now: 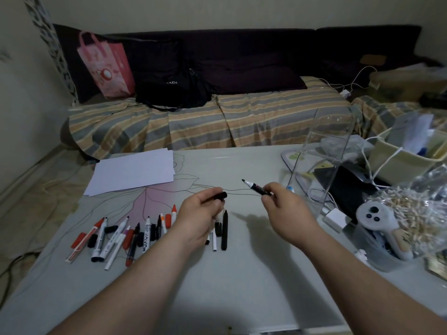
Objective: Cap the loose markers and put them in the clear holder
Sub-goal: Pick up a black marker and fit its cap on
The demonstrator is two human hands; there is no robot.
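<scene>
My left hand [198, 213] pinches a black cap [220, 195] above the table, its open end pointing right. My right hand [283, 209] grips an uncapped black marker [255, 187] whose tip points up and left toward the cap, a short gap apart. Several loose markers and caps [125, 234] in black, red and white lie in a row on the table at the left, partly behind my left hand. A black pen [224, 229] lies just right of that hand. The clear holder [326, 151] stands at the back right; I see no markers in it.
White paper sheets [133, 171] lie at the table's back left. Clutter fills the right side: a white charger [336, 218], cables, a grey controller [379, 226], a bag of small wooden pegs [416, 213], a cream bag [406, 155]. A striped couch [205, 122] stands behind.
</scene>
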